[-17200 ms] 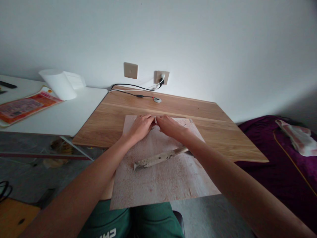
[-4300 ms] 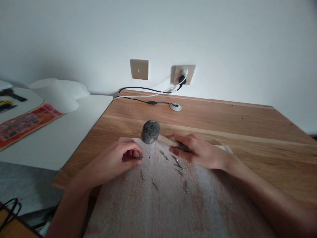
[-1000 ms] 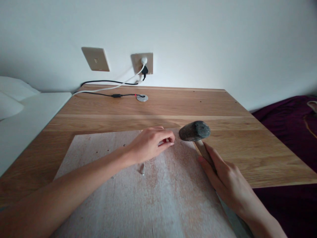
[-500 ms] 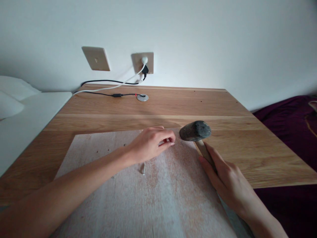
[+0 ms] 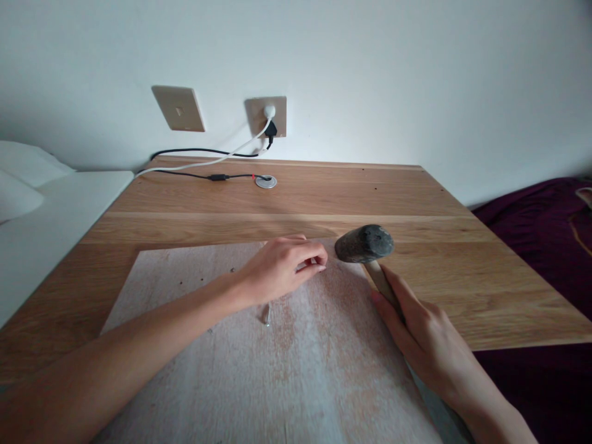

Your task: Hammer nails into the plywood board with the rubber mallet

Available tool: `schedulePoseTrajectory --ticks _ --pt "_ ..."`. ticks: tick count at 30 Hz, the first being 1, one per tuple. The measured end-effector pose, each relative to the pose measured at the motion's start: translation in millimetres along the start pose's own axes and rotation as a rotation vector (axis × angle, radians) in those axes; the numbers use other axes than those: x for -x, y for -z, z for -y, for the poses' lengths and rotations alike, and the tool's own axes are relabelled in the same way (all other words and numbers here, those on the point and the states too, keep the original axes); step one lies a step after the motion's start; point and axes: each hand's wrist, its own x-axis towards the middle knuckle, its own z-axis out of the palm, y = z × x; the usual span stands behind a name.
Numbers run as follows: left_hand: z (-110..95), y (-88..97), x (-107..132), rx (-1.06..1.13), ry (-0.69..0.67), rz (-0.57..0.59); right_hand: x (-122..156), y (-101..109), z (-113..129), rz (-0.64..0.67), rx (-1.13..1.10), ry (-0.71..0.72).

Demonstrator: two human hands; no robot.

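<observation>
My right hand [image 5: 428,333] grips a mallet [image 5: 364,244] by its pale handle, the fingers wrapped round it. The mallet's dark, worn head is above the far right part of a whitewashed wooden board [image 5: 305,370], to the right of my left fingertips. My left hand [image 5: 289,265] is closed over the board, thumb and forefinger pinched together. Whatever is between these fingertips, if anything, is too small or hidden to make out. Just below that hand a silvery nail or screw [image 5: 267,316] shows on the board; I cannot tell which it is.
Under the board is a wooden tabletop [image 5: 416,209] against a white wall. Black and white cables run from a wall socket [image 5: 277,117] along the back, past a round metal grommet [image 5: 266,182]. Small dark holes or nail heads dot the board. Purple fabric [image 5: 546,246] lies right.
</observation>
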Motion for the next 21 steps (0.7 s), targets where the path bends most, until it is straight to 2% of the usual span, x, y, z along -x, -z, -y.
schedulePoseTrajectory --ticks 21 --pt "-0.4 -0.1 0.4 -0.005 -0.023 -0.007 -0.2 0.7 0.7 0.0 -0.003 0.024"
